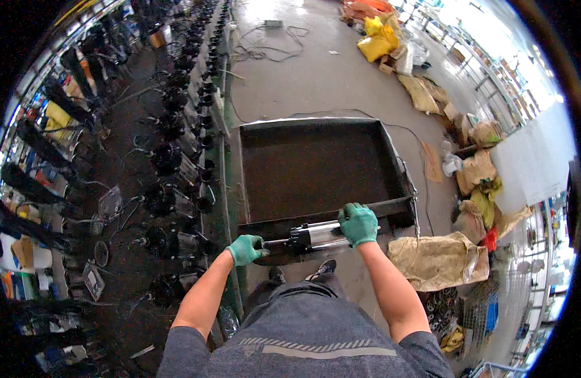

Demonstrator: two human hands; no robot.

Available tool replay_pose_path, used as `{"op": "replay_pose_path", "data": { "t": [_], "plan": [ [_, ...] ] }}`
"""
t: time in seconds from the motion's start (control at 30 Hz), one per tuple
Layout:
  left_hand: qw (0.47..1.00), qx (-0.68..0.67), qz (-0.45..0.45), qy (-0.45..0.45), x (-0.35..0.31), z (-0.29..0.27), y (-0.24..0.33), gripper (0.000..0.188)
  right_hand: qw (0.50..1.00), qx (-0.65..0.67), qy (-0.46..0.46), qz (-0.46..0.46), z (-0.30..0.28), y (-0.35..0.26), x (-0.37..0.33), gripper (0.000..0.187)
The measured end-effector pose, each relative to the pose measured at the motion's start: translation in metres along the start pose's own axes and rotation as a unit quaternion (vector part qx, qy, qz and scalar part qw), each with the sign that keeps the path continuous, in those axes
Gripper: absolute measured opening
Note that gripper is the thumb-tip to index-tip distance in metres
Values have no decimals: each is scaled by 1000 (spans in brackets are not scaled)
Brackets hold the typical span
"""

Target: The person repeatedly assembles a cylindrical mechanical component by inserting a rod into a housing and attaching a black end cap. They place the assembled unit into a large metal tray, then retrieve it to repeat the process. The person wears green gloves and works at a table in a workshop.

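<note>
Both of my hands wear green gloves. Between them lies a silver pneumatic cylinder [322,236] with side rods, a black end block and a thin shaft, held crosswise in front of my body. My right hand [358,224] is wrapped over its right end. On the left side, my left hand [246,250] is closed round the end of the shaft. Just beyond the cylinder is a wide, shallow dark metal tray [319,167], and the cylinder is held over or close to its near edge; whether they touch I cannot tell.
Along my left runs a long row of black machine parts [168,201]. Brown sacks [438,258] and yellow bags [377,43] lie on the right. A cable [416,135] crosses the floor behind the tray. A wire basket [482,309] stands at lower right.
</note>
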State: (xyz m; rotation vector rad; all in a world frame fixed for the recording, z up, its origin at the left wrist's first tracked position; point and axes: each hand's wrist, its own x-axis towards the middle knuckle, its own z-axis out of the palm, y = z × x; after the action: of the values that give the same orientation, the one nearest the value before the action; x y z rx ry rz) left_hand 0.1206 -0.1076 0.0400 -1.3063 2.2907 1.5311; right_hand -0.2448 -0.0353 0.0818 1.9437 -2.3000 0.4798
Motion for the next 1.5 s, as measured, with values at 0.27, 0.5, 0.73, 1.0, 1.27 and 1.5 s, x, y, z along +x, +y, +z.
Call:
{"op": "replay_pose_path", "data": {
  "t": [0.27,0.5,0.73,1.0,1.27,1.5],
  "plan": [
    [948,227,36,222,-2,39,-10,33,1000,7,-10,19,2,3,0,23],
    [887,-423,-178,-43,2,22,-20,33,1000,3,-5,16,-3,1,2,22],
    [951,-175,124,221,12,58,-37,30,1000,-4,-24,5,-5,-2,5,22],
    [999,41,28,20,19,12,-25,26,999,-2,-48,11,-10,-3,7,22],
    [954,215,8,210,4,33,-10,32,1000,4,-14,1,0,4,3,22],
    [791,-547,-273,21,7,18,0,39,1000,5,-31,4,-4,1,4,23]
  ]
}}
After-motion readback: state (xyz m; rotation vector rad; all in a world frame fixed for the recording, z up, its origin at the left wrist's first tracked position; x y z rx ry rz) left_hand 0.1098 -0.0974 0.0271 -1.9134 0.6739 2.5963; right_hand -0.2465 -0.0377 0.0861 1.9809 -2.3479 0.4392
